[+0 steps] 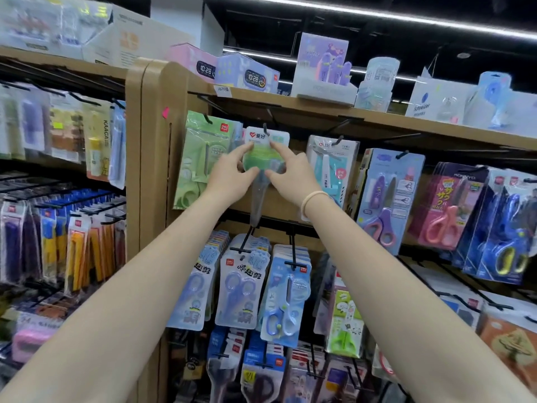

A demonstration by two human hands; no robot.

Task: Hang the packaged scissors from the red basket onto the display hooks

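Packaged scissors held at a display hook in a stationery aisle.
A wooden shelf unit (157, 135) under strip ceiling lights is fitted with black wire hooks bearing glossy blister packs. The green-handled scissors pack (263, 154), with a white card header and clear plastic shell, is grasped by the fingers of the left hand (229, 173) and right hand (290, 173), its header hole placed at the hook (265, 128). Boxed clocks (247, 75) are stood on the top shelf.

Green-handled scissors pack (263, 158), white header
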